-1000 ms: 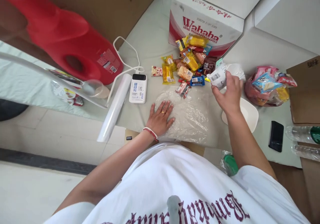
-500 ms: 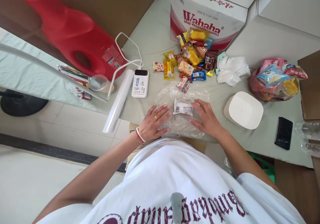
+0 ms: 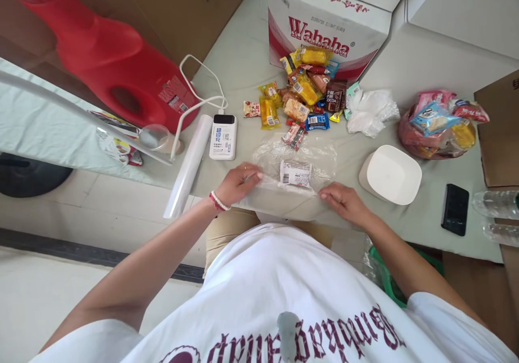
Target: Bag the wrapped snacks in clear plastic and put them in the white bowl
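The left hand point(image 3: 239, 185) is pinching the near-left edge of the clear film point(image 3: 322, 155), and the right hand point(image 3: 344, 201) is gripping its near-right edge. The film's near edge is stretching between them, alongside the packet point(image 3: 295, 173). The white packet is lying flat on the film, between the hands and untouched by either. Just beyond, the snacks point(image 3: 297, 110) are sitting heaped on the worktop point(image 3: 239, 55) against the box point(image 3: 324, 39). The tub point(image 3: 391, 175) is standing to the right; the roll point(image 3: 188, 163) and power bank point(image 3: 223, 141) are lying to the left.
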A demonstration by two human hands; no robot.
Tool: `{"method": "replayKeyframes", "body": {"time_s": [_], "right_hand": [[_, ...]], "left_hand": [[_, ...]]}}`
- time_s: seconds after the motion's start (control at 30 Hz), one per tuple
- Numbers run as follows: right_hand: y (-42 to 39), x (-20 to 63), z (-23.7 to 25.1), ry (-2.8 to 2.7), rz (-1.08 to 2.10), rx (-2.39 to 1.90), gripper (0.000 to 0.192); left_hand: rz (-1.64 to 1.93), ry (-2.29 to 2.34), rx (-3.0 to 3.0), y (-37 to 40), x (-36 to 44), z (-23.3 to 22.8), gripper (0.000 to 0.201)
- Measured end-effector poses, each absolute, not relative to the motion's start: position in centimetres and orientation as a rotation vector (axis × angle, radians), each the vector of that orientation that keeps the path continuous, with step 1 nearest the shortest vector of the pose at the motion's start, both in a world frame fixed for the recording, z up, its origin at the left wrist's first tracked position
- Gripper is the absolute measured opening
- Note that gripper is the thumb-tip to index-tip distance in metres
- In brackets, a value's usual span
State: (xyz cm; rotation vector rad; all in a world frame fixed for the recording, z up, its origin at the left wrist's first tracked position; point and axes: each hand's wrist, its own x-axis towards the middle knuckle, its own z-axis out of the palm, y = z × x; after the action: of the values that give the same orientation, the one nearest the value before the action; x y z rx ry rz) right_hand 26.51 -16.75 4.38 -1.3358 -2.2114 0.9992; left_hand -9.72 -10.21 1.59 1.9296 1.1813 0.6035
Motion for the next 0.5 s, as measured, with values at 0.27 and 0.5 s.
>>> {"method": "replayKeyframes", "body": {"time_s": [0.27,0.5], "right_hand": [[-6.7,25.6,7.0,-2.338,0.483,-2.001,0.038],[-1.4,20.1,5.5,-2.431,0.422,-1.834,0.059]], "left_hand": [[0.688,1.852,1.845,-5.9,-5.8,-0.3,0.020],[0.954,2.046,1.951,-9.9,-5.6,3.3,0.041]]}}
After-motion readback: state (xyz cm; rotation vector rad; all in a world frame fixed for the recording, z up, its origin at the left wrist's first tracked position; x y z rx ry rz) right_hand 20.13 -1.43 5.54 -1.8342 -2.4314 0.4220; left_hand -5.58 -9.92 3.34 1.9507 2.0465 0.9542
